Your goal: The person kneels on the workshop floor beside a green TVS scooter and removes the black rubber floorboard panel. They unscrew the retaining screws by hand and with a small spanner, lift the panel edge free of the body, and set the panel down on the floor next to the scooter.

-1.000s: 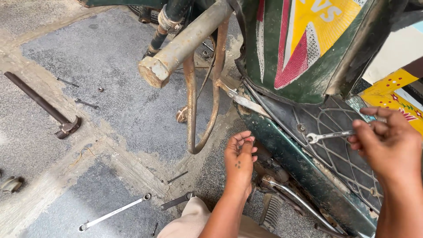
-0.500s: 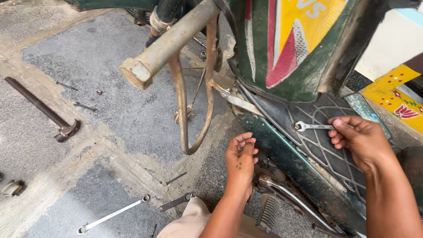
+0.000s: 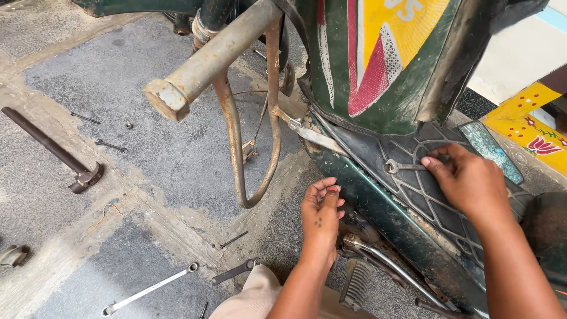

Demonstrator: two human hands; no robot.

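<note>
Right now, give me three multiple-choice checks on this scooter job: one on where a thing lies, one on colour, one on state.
1. Where is the small spanner?
A. on the scooter's footboard
B. on the floor by the hammer
C. in the left hand

2. What colour is the scooter's side panel, apart from its sticker?
A. blue
B. dark green
C. white

3. How is the left hand?
A. clenched on a tool
B. holding no tool, fingers loosely curled
C. flat on the floor

Answers: 1 A, the right hand presses it there; 2 B, dark green paint shows; 3 B, no tool in it.
</note>
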